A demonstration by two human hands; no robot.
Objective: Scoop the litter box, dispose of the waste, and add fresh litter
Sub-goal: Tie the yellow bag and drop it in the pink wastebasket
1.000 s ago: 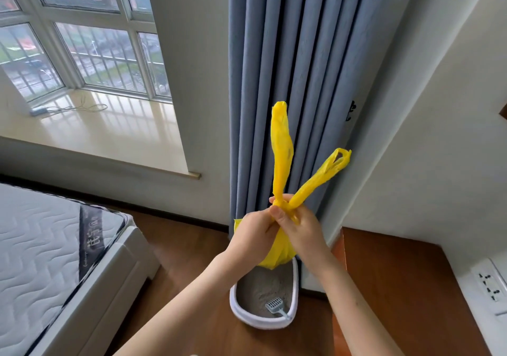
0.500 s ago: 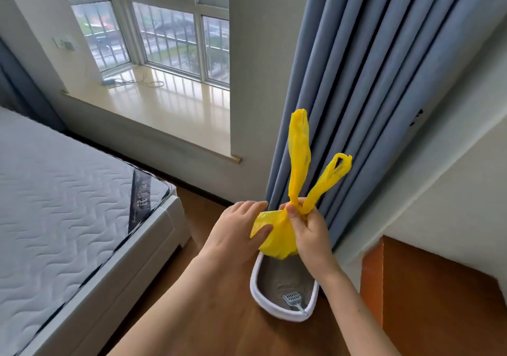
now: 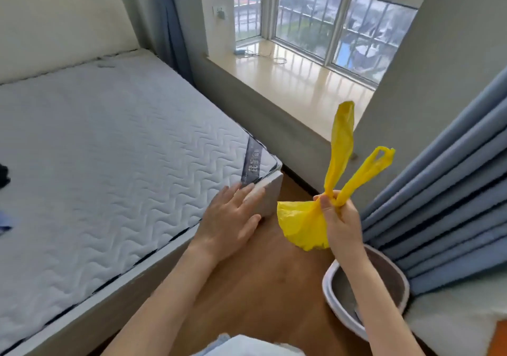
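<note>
My right hand grips the neck of a small yellow plastic bag; its two handles stick up above my fist and the bulging bottom hangs to the left. Off to the left, my left hand is open with straight fingers, hovering by the mattress corner and apart from the bag. The white litter box with grey litter sits on the floor at lower right, partly hidden behind my right forearm.
A bed with a white quilted mattress fills the left. A window sill with a cable lies ahead. Blue curtains hang on the right, just behind the litter box. Wooden floor runs between bed and box.
My left hand let go of the bag and moved left toward the mattress corner. The view swung left; the right hand still holds the bag, now left of the litter box.
</note>
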